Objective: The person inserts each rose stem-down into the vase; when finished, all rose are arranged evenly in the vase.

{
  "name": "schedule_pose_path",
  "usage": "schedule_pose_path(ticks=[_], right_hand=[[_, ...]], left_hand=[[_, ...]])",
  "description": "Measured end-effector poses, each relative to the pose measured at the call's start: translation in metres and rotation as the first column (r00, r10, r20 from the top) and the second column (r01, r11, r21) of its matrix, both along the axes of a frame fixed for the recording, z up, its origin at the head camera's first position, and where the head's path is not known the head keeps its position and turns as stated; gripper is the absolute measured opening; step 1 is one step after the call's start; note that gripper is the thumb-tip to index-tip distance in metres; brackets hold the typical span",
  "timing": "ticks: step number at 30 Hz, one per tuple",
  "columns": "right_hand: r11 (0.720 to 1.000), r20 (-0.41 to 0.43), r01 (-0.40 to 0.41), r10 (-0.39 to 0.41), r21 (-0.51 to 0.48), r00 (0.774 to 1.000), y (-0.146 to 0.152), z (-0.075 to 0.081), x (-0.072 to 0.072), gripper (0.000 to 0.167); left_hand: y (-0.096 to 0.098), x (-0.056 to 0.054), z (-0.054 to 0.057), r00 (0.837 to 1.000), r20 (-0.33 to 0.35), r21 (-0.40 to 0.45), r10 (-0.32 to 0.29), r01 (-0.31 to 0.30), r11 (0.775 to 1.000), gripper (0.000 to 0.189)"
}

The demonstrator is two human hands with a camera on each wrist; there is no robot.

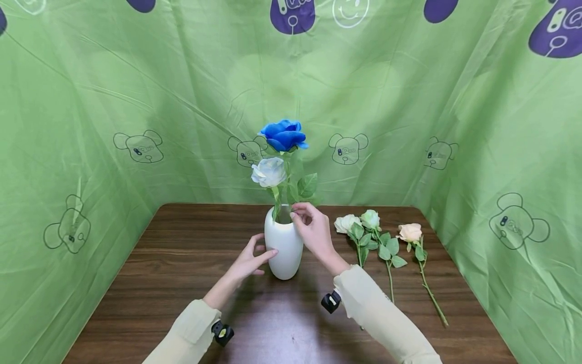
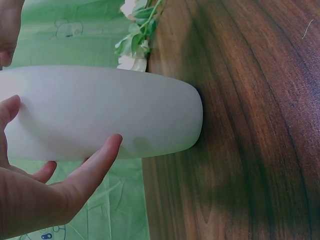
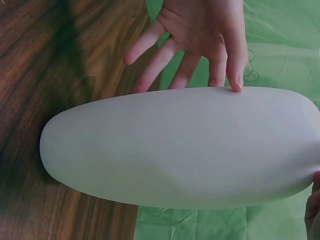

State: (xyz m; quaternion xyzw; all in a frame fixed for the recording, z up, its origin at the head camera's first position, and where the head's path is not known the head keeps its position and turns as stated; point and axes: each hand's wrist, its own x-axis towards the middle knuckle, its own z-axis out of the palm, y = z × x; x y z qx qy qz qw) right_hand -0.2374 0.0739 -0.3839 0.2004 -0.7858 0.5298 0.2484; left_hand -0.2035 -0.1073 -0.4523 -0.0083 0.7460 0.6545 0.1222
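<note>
A white vase stands upright on the wooden table. A blue rose and a pale blue-white rose rise from its mouth. My right hand is at the right of the rim, thumb and forefinger pinching the blue rose's stem below its green leaves; the fingertips partly hide the stem. On the vase's left side, my left hand rests its thumb against the wall. Its other fingers are spread and fairly straight beside the vase, as the right wrist view shows.
To the right lie a white rose, a pale green-white rose and a peach rose with their stems toward the near edge. The brown table is enclosed by green printed cloth at the back and sides.
</note>
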Motion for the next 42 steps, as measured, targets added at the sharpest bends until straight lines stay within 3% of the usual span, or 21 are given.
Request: schedule_pose_path(ticks=[7, 13, 17, 25, 34, 42], right_hand=[[0.998, -0.028, 0.056, -0.055, 0.008, 0.998, 0.006, -0.007, 0.004, 0.006], [0.999, -0.032, 0.032, -0.032, -0.024, 0.999, 0.013, -0.007, 0.006, 0.009], [0.998, -0.080, 0.027, -0.031, -0.054, 0.996, 0.013, -0.005, 0.005, 0.009], [0.996, -0.191, -0.061, 0.071, 0.060, 0.979, -0.001, 0.009, 0.000, 0.026], [0.973, -0.148, -0.012, 0.047, 0.232, 0.988, -0.010, 0.006, -0.001, 0.020], [0.998, -0.042, -0.006, 0.008, 0.067, 0.999, 0.013, 0.001, -0.001, 0.029]], left_hand=[[0.000, 0.000, 0.001, 1.000, 0.004, 0.002, 0.000, 0.000, 1.000, 0.074], [-0.001, -0.001, 0.000, 1.000, -0.003, -0.002, -0.022, 0.022, 1.000, 0.074], [-0.002, -0.002, 0.000, 0.999, -0.011, 0.004, -0.031, 0.031, 0.999, 0.072], [-0.003, -0.002, 0.001, 0.999, -0.008, 0.008, -0.043, 0.043, 0.999, 0.072], [-0.002, -0.003, 0.002, 0.999, 0.007, 0.002, -0.033, 0.033, 0.999, 0.075], [-0.002, -0.002, -0.001, 1.000, 0.008, 0.009, -0.025, 0.025, 1.000, 0.075]])
